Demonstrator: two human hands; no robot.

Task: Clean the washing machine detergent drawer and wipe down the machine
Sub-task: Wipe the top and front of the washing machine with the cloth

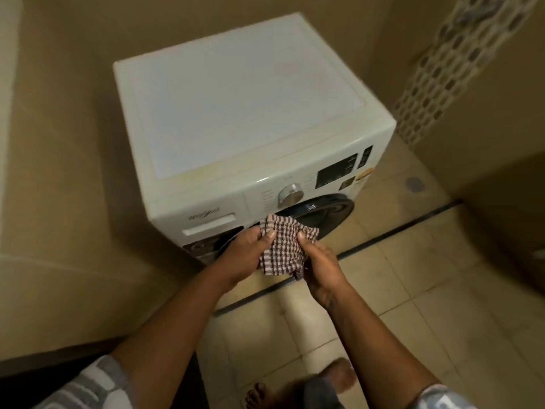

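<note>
Both hands hold the checked cloth (283,249) just in front of the washing machine (244,107). The left hand (244,255) pinches its upper edge and the right hand (323,270) has its fingers curled round the other side. The detergent drawer (211,224) looks pushed in. It lies up and to the left of the cloth, its long side running across the front panel, nearer the left hand

Checked cloth (283,246): woven, soft, crumpled. Washing machine (236,107): smooth white casing, matt top. Dial (290,195): shiny metal look. Floor (413,290): glazed tiles.
</note>
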